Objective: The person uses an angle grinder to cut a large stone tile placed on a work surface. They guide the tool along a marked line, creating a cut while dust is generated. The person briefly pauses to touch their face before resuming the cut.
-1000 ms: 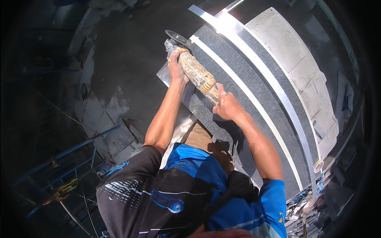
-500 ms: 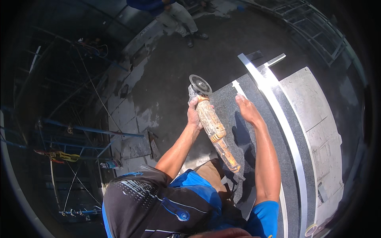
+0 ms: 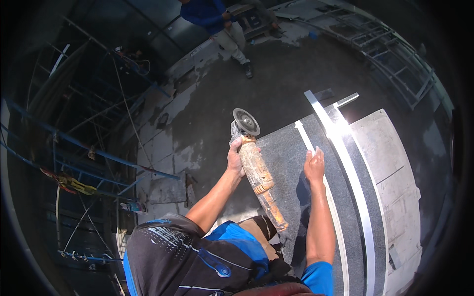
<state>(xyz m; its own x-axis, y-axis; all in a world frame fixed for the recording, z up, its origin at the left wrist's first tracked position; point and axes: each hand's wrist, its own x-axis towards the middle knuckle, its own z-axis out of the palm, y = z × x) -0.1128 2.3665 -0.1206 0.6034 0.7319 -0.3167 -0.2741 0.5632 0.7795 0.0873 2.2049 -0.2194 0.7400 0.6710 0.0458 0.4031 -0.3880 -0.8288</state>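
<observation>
My left hand (image 3: pixel 235 159) is wrapped round the neck of a worn, dusty orange angle grinder (image 3: pixel 257 172). Its round cutting disc (image 3: pixel 246 122) points away from me, and the rear end slants down toward my lap. On the right, my right hand (image 3: pixel 314 166) is closed with bent fingers on a narrow white strip (image 3: pixel 305 136) that lies lengthwise on a speckled dark grey stone slab (image 3: pixel 281 147). To the right of that hand, a long shiny metal bar (image 3: pixel 351 180) runs along the slab. My right palm and part of the strip under it are hidden.
Pale dusty slabs (image 3: pixel 395 182) lie right of the dark one. Blue scaffold pipes (image 3: pixel 118 165) cross the left side. A person in a blue top (image 3: pixel 205 19) stands beyond the damp dark floor (image 3: pixel 281 74). A metal ladder-like frame (image 3: pixel 390 54) lies far right.
My right hand has drawn back toward me along the white strip, and its fingers have bent onto it. The view has tilted, and the grinder stays in my left hand.
</observation>
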